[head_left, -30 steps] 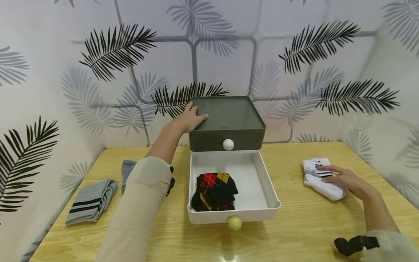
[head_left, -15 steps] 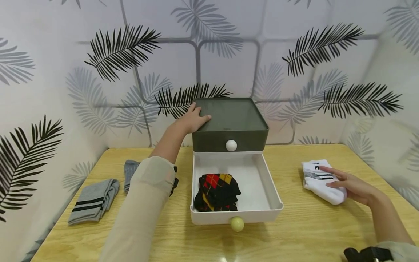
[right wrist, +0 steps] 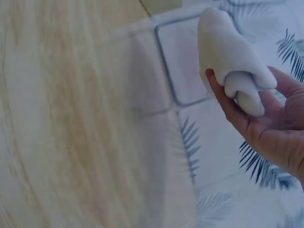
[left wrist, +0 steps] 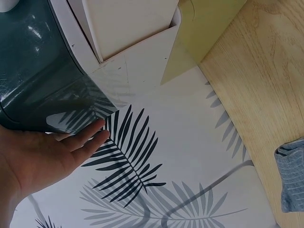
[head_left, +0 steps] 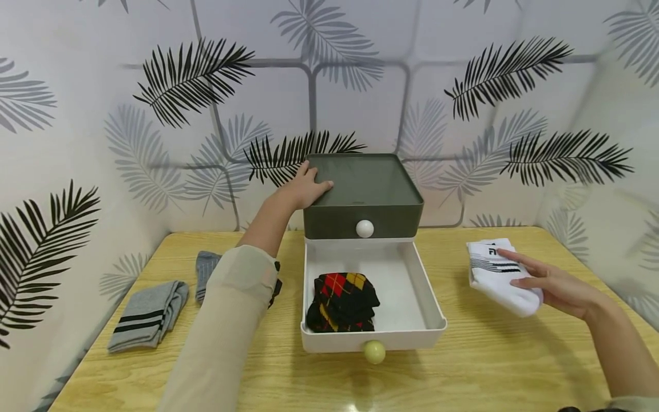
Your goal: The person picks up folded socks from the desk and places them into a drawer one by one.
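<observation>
My left hand [head_left: 305, 187] rests on the left top edge of a small dark green drawer box [head_left: 368, 178], its fingers fairly straight; the left wrist view shows that hand [left wrist: 45, 154] against the box's side. Below the green part, a white drawer [head_left: 401, 286] with a yellow-green knob is pulled out. Folded black argyle socks [head_left: 342, 303] with red and yellow diamonds lie in its left half. At the right, my right hand [head_left: 563, 289] grips folded white socks [head_left: 501, 277] with black stripes, raised off the table. In the right wrist view the white socks [right wrist: 232, 52] sit between thumb and fingers.
Folded grey socks [head_left: 146, 317] with two black stripes lie on the wooden table [head_left: 484, 366] at the left. Blue-grey socks [head_left: 206, 272] lie beside them, partly hidden by my left sleeve. A leaf-patterned wall [head_left: 355, 109] stands behind the table.
My right hand has gripped the white socks and lifted them off the table, slightly to the left. The left hand stays on the box. The head view shifted slightly.
</observation>
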Motion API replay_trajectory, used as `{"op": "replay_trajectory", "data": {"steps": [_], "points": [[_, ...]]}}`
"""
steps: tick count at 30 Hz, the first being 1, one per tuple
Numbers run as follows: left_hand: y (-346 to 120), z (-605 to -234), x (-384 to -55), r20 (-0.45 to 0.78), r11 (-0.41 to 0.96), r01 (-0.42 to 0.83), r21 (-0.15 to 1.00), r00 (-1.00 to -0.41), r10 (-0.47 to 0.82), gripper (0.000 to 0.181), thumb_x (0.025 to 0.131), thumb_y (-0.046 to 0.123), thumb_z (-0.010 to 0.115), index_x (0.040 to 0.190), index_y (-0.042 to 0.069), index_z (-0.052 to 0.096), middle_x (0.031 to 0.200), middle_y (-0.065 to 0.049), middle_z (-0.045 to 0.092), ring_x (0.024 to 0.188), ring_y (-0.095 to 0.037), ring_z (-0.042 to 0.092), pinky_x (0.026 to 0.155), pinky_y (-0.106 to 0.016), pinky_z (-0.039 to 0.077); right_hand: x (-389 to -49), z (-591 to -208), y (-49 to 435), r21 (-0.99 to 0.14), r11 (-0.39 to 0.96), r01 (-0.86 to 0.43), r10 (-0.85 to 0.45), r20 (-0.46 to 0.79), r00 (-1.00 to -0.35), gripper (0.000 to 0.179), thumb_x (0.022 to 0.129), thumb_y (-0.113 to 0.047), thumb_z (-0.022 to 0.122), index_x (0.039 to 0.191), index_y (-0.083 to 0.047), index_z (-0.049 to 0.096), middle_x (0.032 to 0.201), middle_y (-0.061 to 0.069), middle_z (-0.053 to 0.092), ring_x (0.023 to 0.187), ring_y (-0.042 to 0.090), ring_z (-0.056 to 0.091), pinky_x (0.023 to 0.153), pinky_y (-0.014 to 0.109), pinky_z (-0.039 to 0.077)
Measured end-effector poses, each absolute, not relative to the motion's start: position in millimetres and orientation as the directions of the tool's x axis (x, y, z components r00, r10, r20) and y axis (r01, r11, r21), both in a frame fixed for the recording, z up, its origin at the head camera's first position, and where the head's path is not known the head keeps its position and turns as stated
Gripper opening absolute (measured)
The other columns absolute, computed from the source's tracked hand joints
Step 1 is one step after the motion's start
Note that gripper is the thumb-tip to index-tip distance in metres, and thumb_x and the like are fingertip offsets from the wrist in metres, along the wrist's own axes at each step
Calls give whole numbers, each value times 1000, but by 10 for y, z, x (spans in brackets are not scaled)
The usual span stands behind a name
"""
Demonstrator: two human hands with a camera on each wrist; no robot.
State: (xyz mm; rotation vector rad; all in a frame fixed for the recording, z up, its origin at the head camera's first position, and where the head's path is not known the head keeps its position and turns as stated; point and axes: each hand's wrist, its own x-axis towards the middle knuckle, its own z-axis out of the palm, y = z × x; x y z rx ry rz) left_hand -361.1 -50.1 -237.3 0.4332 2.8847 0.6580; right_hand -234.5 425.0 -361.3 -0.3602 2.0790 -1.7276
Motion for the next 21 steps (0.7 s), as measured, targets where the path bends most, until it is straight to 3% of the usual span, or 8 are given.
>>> {"op": "replay_trajectory", "data": {"steps": [3,6,21], "points": [[-498,-2375,-3606,-78,859,246,449,-947,312,68,98,48,30,149,8,8,152,-7,-13,137,-28,1,106,-48,17,-2301,-3477,4156,-985,170,32,-499,-114,-859,62,97,0,39,148,-29,19,127,-10,35,97,14,53,74,36,50],[-496,-2375,-3593,-80,858,242,453,-947,310,69,98,48,30,149,8,8,152,-7,-13,137,-28,1,106,-48,17,-2245,-3340,4035,-989,147,16,-534,-93,-840,62,97,2,38,148,-29,21,127,-6,39,95,15,55,74,36,51],[-485,-2370,-3563,-77,857,242,454,-948,309,69,98,48,30,149,8,8,152,-7,-13,137,-29,1,106,-49,17,-1919,-2810,3269,-995,99,27,-609,-82,-789,63,96,4,39,147,-29,24,133,2,34,96,19,55,72,35,52]]}}
